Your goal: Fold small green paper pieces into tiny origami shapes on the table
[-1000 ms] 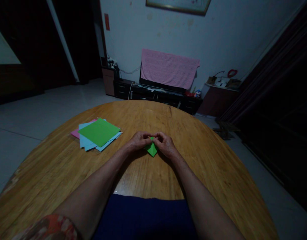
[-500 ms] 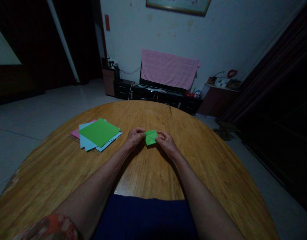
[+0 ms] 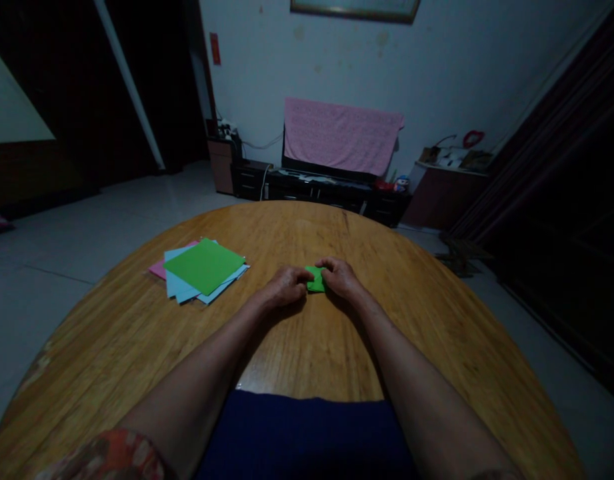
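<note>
A small folded piece of green paper [image 3: 315,281] sits at the middle of the wooden table, mostly hidden between my hands. My left hand [image 3: 287,285] pinches its left side, and my right hand [image 3: 339,278] presses on it from the right. Its exact folds are hidden by my fingers. To the left of my hands lies a loose stack of square paper, with a green sheet [image 3: 204,266] on top of a light blue sheet [image 3: 175,287] and a pink sheet [image 3: 157,270].
The round wooden table [image 3: 307,230] has its far edge beyond my hands. Past it stand a low black cabinet [image 3: 317,190] and a television [image 3: 331,163] draped with a pink towel [image 3: 341,130]. My forearms rest on the tabletop.
My hands have closed together over the green paper, which now shows smaller and lies further right. Half a second ago it showed plainly between my hands. The stack has not moved.
</note>
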A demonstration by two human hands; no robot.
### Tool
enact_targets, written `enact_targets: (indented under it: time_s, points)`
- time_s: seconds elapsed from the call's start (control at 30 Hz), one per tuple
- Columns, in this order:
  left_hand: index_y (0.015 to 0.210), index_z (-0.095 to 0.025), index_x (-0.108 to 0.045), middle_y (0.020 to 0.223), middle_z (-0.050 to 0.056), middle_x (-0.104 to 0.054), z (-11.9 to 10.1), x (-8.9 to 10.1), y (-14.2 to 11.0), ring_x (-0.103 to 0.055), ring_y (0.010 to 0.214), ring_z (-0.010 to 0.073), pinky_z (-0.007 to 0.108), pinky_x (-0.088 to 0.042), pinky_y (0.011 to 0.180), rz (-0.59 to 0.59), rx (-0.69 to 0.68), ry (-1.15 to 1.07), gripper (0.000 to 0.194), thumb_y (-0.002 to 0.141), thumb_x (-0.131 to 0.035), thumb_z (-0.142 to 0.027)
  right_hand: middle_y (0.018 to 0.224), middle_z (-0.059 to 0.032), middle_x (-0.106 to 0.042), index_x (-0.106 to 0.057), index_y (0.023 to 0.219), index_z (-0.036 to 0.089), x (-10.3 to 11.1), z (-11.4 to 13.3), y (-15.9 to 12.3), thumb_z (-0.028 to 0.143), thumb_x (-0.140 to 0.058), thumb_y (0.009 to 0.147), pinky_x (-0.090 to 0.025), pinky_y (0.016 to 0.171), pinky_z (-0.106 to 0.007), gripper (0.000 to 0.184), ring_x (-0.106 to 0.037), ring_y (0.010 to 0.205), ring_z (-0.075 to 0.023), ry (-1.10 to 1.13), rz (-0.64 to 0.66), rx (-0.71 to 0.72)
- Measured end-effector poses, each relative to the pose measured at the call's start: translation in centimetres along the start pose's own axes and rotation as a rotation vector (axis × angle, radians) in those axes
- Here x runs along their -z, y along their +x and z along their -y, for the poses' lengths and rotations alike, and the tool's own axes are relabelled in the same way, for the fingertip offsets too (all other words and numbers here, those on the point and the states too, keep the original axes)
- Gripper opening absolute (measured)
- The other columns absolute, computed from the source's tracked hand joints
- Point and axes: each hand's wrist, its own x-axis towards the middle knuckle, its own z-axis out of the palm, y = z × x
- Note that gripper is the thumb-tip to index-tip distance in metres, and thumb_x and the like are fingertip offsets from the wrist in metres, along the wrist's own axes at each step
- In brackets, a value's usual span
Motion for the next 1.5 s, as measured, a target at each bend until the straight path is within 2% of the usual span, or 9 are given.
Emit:
enact_targets:
  time_s: [0.13,0.23,0.33,0.43,0.57,0.77,0.9,1.07,1.5]
  points:
    - [0.078,-0.021,-0.073,0.062,0.0,-0.06,-0.7,1.0,0.7,-0.054,0.06,0.0149,0.025,-0.037,0.058,0.102,-0.172,0.319,0.026,0.068,-0.052,-0.01,0.066,0.0008,-0.063,-0.068,0.07,0.021,-0.1,-0.5,0.8,0.01,-0.049,0.061,-0.045,0.062,-0.027,0.023,-0.056,0.062,-0.0147,0.045,0.071,-0.019]
    - [0.082,-0.024,-0.074,0.069,0.001,-0.063,-1.1,1.8,1.5,-0.057,0.068,0.0171,0.026,-0.038,0.066,0.203,-0.258,0.59,0.022,0.07,-0.058,-0.015,0.064,0.0017,-0.063,-0.069,0.072,0.021,-0.2,-0.8,1.1,0.01,-0.049,0.062,-0.044,0.058,-0.026,0.025,-0.054,0.058,-0.014,0.05,0.113,-0.025]
    - [0.089,-0.024,-0.075,0.079,0.005,-0.063,-1.0,2.1,2.0,-0.058,0.076,0.0203,0.029,-0.04,0.071,0.206,-0.347,0.797,0.02,0.079,-0.057,-0.025,0.065,0.0021,-0.064,-0.069,0.07,0.022,-0.3,-0.4,1.1,0.009,-0.05,0.063,-0.045,0.062,-0.027,0.024,-0.056,0.062,-0.0146,-0.01,0.143,0.052]
    - [0.095,-0.024,-0.074,0.09,0.008,-0.062,-0.4,2.0,2.1,-0.058,0.087,0.0237,0.032,-0.042,0.075,0.19,-0.455,0.909,0.023,0.083,-0.055,-0.029,0.072,0.0013,-0.067,-0.07,0.073,0.023,-0.5,0.2,0.9,0.01,-0.05,0.067,-0.047,0.07,-0.029,0.025,-0.059,0.069,-0.0159,-0.043,0.173,0.155]
    - [0.094,-0.022,-0.073,0.101,0.009,-0.062,0.1,1.9,1.9,-0.057,0.099,0.0238,0.033,-0.043,0.085,0.198,-0.535,0.925,0.022,0.086,-0.053,-0.028,0.082,-0.0004,-0.067,-0.069,0.083,0.022,-0.9,0.6,0.7,0.009,-0.048,0.07,-0.047,0.079,-0.032,0.028,-0.06,0.078,-0.0168,-0.06,0.178,0.227]
    - [0.097,-0.022,-0.072,0.1,0.008,-0.062,0.2,1.7,1.7,-0.058,0.098,0.0223,0.032,-0.044,0.085,0.198,-0.474,0.939,0.023,0.088,-0.051,-0.028,0.102,-0.0056,-0.064,-0.068,0.092,0.022,0.1,0.1,0.1,0.009,-0.052,0.069,-0.045,0.091,-0.036,0.031,-0.059,0.098,-0.0204,-0.099,0.035,0.283]
    - [0.098,-0.02,-0.071,0.1,0.009,-0.062,0.7,1.5,1.8,-0.058,0.097,0.0222,0.033,-0.044,0.084,0.165,-0.492,0.93,0.025,0.089,-0.049,-0.03,0.091,-0.0054,-0.064,-0.068,0.085,0.021,1.6,0.0,-1.3,0.008,-0.053,0.069,-0.047,0.082,-0.034,0.026,-0.06,0.087,-0.02,-0.175,0.148,0.237]
    - [0.101,-0.021,-0.07,0.102,0.008,-0.063,1.5,1.3,2.1,-0.059,0.097,0.0211,0.033,-0.045,0.085,0.118,-0.521,0.936,0.026,0.089,-0.049,-0.03,0.095,-0.0043,-0.066,-0.066,0.087,0.022,2.3,0.6,-3.3,0.003,-0.052,0.065,-0.045,0.084,-0.032,0.032,-0.059,0.091,-0.0198,-0.276,0.241,0.289]
    - [0.097,-0.019,-0.07,0.099,0.008,-0.066,2.2,1.5,2.7,-0.06,0.093,0.0185,0.031,-0.046,0.083,0.091,-0.588,0.926,0.031,0.095,-0.043,-0.034,0.093,-0.007,-0.066,-0.065,0.096,0.016,1.8,0.6,-4.2,0.011,-0.059,0.076,-0.046,0.077,-0.029,0.022,-0.06,0.085,-0.0185,-0.379,0.119,0.309]
